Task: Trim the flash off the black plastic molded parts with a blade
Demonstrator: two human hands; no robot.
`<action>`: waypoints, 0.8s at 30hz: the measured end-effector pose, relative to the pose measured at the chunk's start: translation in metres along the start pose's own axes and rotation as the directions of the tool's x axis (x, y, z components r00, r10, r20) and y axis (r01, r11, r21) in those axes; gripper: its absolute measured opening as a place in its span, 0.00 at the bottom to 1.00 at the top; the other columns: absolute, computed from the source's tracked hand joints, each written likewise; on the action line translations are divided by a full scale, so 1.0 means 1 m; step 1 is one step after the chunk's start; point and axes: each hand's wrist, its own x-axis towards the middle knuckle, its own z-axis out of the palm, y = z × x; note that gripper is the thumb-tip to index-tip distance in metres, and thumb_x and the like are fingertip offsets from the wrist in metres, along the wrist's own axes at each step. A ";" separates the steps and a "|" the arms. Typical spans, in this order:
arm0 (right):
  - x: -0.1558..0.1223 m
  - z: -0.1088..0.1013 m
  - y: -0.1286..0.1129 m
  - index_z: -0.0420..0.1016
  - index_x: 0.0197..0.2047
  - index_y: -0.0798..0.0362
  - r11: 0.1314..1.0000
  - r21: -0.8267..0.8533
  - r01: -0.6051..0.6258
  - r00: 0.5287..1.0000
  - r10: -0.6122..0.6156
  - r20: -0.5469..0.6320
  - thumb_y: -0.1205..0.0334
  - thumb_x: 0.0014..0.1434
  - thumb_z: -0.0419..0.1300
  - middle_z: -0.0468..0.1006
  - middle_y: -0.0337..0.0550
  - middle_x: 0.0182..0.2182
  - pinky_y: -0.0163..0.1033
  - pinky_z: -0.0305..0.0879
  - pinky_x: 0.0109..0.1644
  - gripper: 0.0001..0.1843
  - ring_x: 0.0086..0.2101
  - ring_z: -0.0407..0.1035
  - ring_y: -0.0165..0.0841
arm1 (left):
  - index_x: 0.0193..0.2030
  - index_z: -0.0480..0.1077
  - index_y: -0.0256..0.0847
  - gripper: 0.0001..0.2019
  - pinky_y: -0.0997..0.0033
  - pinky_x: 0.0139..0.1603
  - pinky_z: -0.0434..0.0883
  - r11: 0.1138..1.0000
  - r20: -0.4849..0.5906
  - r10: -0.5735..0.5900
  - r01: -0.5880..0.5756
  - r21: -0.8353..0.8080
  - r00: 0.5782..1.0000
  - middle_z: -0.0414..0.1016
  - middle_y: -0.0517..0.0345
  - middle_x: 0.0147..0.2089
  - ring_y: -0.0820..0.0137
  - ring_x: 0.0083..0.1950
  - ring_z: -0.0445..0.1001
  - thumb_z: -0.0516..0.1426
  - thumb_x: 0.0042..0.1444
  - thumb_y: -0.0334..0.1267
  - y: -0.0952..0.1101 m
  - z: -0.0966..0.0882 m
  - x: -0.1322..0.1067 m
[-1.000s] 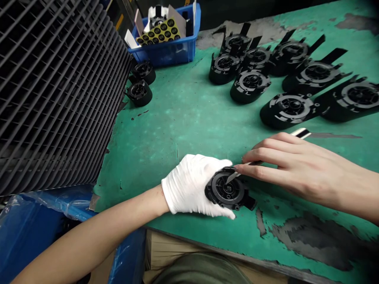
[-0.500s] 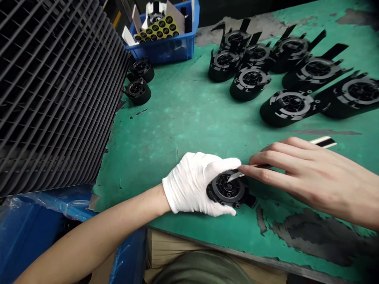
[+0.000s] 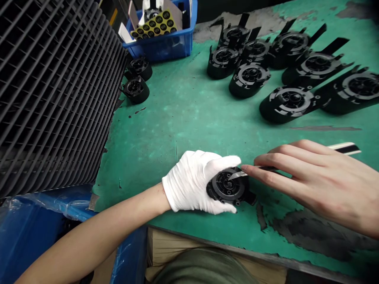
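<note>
My left hand (image 3: 197,182), in a white glove, grips a round black plastic housing (image 3: 229,188) on the green tabletop. Its thumb and fingers wrap the housing's left side, and the ribbed face with a grey ring points up. My bare right hand (image 3: 314,181) is closed on a craft knife (image 3: 345,148) with a white and black handle. The thin pointed blade reaches over the housing, its tip near the middle of the face; whether it touches cannot be told. My right palm and part of the handle are hidden.
Several black cylindrical housings (image 3: 249,79) stand at the back right. Two smaller black parts (image 3: 136,90) sit at the left, by a dark plastic grid (image 3: 59,94). A blue bin (image 3: 166,46) at the back holds a yellow sticker sheet (image 3: 155,25). Torn patches mark the green surface (image 3: 183,110).
My right hand and the knife have shifted slightly to the right and down, and the handle shows more. My left hand still holds the housing in about the same place.
</note>
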 end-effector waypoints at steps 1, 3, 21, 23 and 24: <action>0.000 -0.001 -0.001 0.80 0.80 0.49 1.000 -0.006 -0.005 1.000 0.005 0.004 0.80 0.82 0.51 0.90 0.51 0.57 0.55 0.67 0.54 0.34 0.50 0.77 0.48 | 0.88 0.73 0.47 0.60 0.32 0.65 0.93 1.000 -0.009 0.008 -0.008 0.000 1.000 0.94 0.38 0.69 0.33 0.64 0.97 0.73 0.63 0.86 -0.001 0.001 -0.001; -0.002 -0.003 -0.004 0.80 0.80 0.50 1.000 -0.016 -0.003 1.000 0.003 0.006 0.79 0.82 0.51 0.90 0.52 0.57 0.55 0.68 0.55 0.33 0.50 0.77 0.49 | 0.89 0.72 0.47 0.59 0.33 0.65 0.93 1.000 -0.013 0.014 -0.014 0.004 1.000 0.94 0.38 0.69 0.33 0.64 0.97 0.73 0.64 0.84 -0.002 0.002 -0.002; -0.020 0.009 -0.016 0.81 0.82 0.48 0.998 -0.004 -0.065 0.995 0.065 -0.072 0.75 0.78 0.55 0.90 0.53 0.54 0.56 0.70 0.53 0.35 0.48 0.77 0.51 | 0.91 0.71 0.50 0.59 0.35 0.68 0.92 1.000 -0.003 -0.002 0.002 0.022 1.000 0.93 0.38 0.71 0.36 0.64 0.96 0.72 0.66 0.85 -0.004 0.004 -0.004; -0.022 0.007 -0.020 0.80 0.82 0.46 0.996 -0.015 -0.083 0.996 0.083 -0.033 0.74 0.80 0.54 0.90 0.53 0.55 0.56 0.71 0.55 0.34 0.50 0.78 0.51 | 0.91 0.72 0.51 0.59 0.36 0.68 0.92 1.000 0.002 -0.005 0.005 0.021 1.000 0.93 0.39 0.71 0.36 0.64 0.96 0.73 0.65 0.85 -0.005 0.004 -0.004; -0.022 0.006 -0.022 0.79 0.82 0.46 0.996 -0.018 -0.092 0.996 0.092 -0.016 0.74 0.81 0.54 0.90 0.53 0.56 0.56 0.72 0.56 0.33 0.50 0.78 0.51 | 0.91 0.72 0.51 0.59 0.35 0.68 0.92 1.000 0.000 -0.003 0.003 0.018 1.000 0.93 0.39 0.71 0.36 0.64 0.96 0.73 0.65 0.85 -0.005 0.004 -0.004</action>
